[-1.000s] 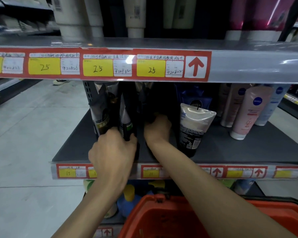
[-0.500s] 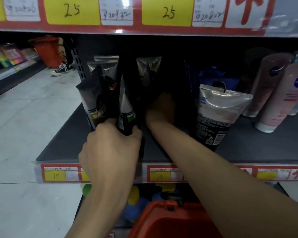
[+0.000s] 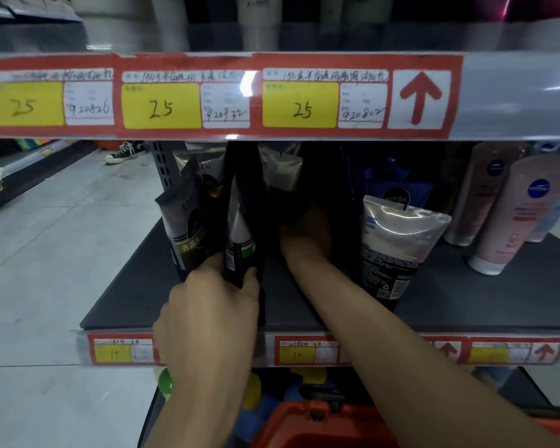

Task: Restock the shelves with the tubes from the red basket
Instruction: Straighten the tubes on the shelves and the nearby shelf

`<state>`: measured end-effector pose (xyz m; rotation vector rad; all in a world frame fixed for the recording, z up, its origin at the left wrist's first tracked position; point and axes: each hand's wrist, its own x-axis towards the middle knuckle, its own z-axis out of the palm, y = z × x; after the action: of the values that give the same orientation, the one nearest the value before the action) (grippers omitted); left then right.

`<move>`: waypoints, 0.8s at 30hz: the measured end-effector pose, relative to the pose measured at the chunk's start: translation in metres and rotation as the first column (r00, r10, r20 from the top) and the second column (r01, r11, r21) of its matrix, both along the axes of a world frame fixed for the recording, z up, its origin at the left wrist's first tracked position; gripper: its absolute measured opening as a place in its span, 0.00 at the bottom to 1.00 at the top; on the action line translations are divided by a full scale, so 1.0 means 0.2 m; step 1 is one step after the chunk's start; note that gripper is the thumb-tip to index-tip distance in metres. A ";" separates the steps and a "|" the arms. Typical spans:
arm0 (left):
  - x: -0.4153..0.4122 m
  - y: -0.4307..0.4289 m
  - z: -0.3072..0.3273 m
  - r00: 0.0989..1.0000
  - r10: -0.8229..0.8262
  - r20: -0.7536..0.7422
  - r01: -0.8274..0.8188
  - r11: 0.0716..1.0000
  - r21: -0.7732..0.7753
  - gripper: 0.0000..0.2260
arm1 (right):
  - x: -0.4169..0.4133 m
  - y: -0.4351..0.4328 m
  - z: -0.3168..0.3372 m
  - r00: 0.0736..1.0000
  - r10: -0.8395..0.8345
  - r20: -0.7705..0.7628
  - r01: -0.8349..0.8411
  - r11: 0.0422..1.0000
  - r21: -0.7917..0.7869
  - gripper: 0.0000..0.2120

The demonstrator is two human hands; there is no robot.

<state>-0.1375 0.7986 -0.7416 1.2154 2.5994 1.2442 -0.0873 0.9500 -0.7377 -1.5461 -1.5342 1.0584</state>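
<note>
1. We take the silver tube as our mark. It stands cap-down on the dark shelf, leaning a little, with its crimped end up.
2. Left of the silver tube, near the shelf's front edge, the left hand grips a dark tube with a white and green band. Thumb and fingers curl tightly round the tube's lower end, and the rest rises roughly upright above the fist.
3. Further left of the silver tube, just beyond the dark tube, we see a cluster of grey tubes standing with crimped ends up, close against the left hand's fingers.
4. Between the dark tube and the silver tube, the right hand reaches deep into the shelf. Its fingers are lost in shadow, so we cannot tell how far they are open or whether they hold anything.
5. Right of the silver tube and further back, pink bottles stand cap-down.
6. Below and in front of the silver tube, under the shelf edge, we see the rim of the red basket. The right forearm crosses it, and we cannot make out its contents.
7. Above the silver tube runs a red price strip with yellow tags marked 25 and an upward arrow.
8. Far left of the silver tube, a sneaker rests on the floor.
</note>
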 end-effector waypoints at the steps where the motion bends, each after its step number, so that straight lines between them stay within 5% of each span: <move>1: 0.00 0.00 0.00 1.000 -0.004 0.007 0.004 1.000 0.008 0.18 | -0.01 0.00 0.00 1.000 -0.018 0.003 0.018 1.000 0.007 0.21; 9: 0.02 -0.01 0.00 1.000 -0.017 0.026 0.014 0.994 0.104 0.20 | -0.02 0.02 0.00 0.995 -0.047 -0.085 0.047 0.999 0.003 0.24; 24: 0.04 -0.01 0.01 1.000 -0.002 0.031 -0.003 0.988 0.156 0.21 | 0.01 -0.05 0.01 0.999 -0.021 0.049 0.017 0.996 0.086 0.18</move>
<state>-0.1304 0.7959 -0.7406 1.2068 2.5212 1.4795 -0.0861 0.9394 -0.7356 -1.5357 -1.5751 0.9377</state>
